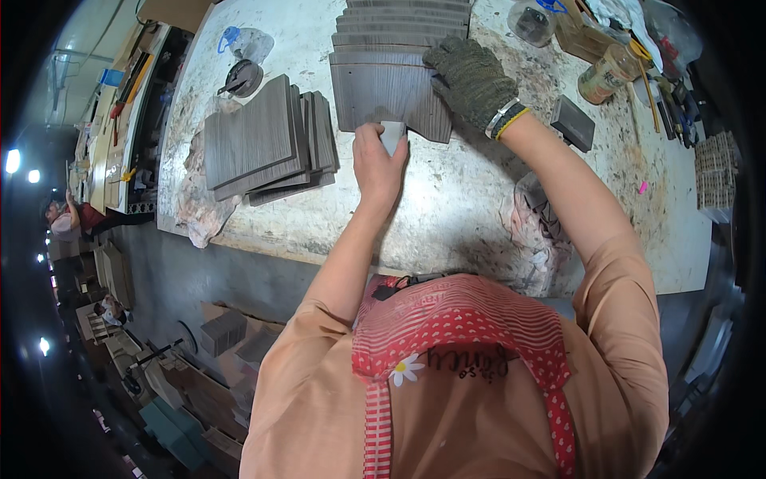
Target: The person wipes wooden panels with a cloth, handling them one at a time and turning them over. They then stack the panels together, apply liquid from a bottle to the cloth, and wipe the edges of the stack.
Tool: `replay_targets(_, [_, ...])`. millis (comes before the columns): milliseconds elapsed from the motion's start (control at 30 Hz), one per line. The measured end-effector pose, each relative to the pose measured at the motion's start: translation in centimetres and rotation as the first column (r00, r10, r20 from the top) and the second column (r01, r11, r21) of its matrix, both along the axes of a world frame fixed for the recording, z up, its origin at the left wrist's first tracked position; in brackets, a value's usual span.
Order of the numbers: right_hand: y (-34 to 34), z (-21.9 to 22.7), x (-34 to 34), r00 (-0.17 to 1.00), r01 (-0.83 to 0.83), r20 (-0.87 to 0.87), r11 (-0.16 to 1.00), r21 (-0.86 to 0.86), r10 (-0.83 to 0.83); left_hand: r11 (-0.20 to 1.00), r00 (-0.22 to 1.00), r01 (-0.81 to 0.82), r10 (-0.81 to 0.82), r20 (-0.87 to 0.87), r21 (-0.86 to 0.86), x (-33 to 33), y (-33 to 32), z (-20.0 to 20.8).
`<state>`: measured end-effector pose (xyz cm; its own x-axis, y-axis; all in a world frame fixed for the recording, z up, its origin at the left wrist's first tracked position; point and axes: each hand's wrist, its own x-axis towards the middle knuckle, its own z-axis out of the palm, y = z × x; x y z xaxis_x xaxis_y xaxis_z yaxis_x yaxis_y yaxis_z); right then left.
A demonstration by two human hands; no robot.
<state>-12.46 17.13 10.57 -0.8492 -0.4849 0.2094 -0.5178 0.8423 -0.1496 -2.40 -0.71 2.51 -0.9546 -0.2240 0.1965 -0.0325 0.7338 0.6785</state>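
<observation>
While the bare left hand [378, 166] closes its fingers and thumb around a pale block [392, 137], the gloved right hand [474, 81] lies over the far right part of the nearest grey panel [383, 89]. Whether the gloved fingers grip the panel's edge or only press on it, I cannot tell. The block is at the panel's near edge, just right of its middle.

Judging by the layout, the handling of these panels is partway through a batch: a loose stack [251, 148] sits to the left, and an overlapping row [401, 22] runs away on the far side until the view cuts it off. Which group is finished and which is left, nothing visible settles; the nearest panel seems to be the one in hand.

That panel lies on the worktable [447, 227], broad face up, in front of the person and at the near end of the row. Its visible long axis runs left to right, with the near edge facing the person and slanting slightly nearer at the right. The stacked panels at left are turned askew, their long sides rising toward the far right.
</observation>
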Motion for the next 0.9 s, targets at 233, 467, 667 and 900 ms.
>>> replay_targets(233, [0.3, -1.8, -0.3, 0.996, 0.035, -0.08, 0.999, -0.022, -0.036, 0.984, 0.991, 0.133, -0.135, 0.015, 0.115, 1.8, -0.6, 0.5])
replay_targets(467, [0.2, -1.9, -0.2, 0.981, -0.013, -0.196, 0.998, -0.063, 0.0, 0.999, 0.999, 0.039, -0.039, -0.035, 0.0, -0.5, -1.2, 0.6])
replay_targets(667, [0.3, -2.1, -0.4, 0.983, -0.014, -0.181, 0.998, -0.067, 0.001, 0.998, 0.998, -0.039, 0.041, -0.039, 0.057, 0.0, -1.2, 0.4])
replay_targets(900, [0.5, -2.5, -0.4, 0.978, 0.024, -0.207, 0.999, -0.046, -0.033, 0.997, 0.993, 0.052, -0.057, 0.101, 0.06, 0.1, -0.4, 1.4])
